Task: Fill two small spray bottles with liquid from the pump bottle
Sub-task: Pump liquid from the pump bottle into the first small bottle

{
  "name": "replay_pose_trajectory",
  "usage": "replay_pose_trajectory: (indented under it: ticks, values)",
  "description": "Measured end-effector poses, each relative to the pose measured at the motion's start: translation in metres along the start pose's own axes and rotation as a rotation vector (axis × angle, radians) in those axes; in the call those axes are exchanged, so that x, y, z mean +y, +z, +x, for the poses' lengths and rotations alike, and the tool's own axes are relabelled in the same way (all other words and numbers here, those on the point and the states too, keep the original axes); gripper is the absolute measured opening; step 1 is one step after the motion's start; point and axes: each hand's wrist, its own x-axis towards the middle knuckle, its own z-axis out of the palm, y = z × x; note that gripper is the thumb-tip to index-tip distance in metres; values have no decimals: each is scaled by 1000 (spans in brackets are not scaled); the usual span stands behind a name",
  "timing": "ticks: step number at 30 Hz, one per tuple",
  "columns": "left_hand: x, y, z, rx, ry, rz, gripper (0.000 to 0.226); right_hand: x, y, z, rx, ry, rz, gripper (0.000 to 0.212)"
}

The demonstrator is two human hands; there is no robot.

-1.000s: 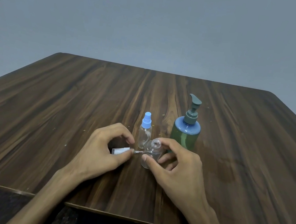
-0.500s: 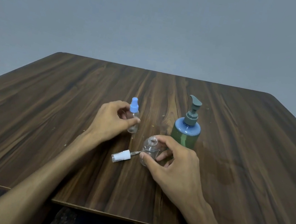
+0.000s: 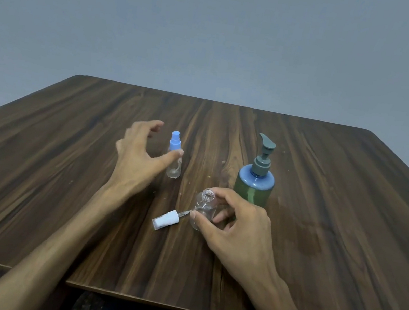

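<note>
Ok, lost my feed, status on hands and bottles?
Left hand open beside capped spray bottle. Right hand grips uncapped bottle; its white sprayer lies alongside. Pump bottle unobstructed.

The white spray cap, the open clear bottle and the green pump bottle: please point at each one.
white spray cap (image 3: 166,220), head view, on its white collar.
open clear bottle (image 3: 205,207), head view, on its clear shoulder.
green pump bottle (image 3: 254,189), head view, on its green body.

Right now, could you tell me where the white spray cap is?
In the head view, the white cap lies on its side on the table, just left of the open bottle held by the right hand.
</note>
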Motion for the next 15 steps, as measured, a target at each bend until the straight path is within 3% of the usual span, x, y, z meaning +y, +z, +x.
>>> replay_pose_trajectory:
  ticks: [2, 4, 6, 9, 11, 15]
  values:
    - [19, -8, -21, 181, 102, -145, 40, 0, 0, 1, 3, 10, 3, 40]
    - [34, -8, -45, 197, 194, -261, 22, -1, 1, 1, 18, 19, 12, 43]
    - [45, -1, -70, 28, 212, -319, 24, -3, 1, 1, 38, 8, 45, 46]
    - [47, 16, -92, -196, 190, -315, 47, -1, 1, 1, 36, 22, 75, 47]
    - [45, 25, -94, -214, 190, -330, 50, 2, -2, 1, 18, 41, 75, 50]
    - [42, 33, -90, -175, 192, -362, 36, 5, -6, -1, 29, 57, 123, 44]
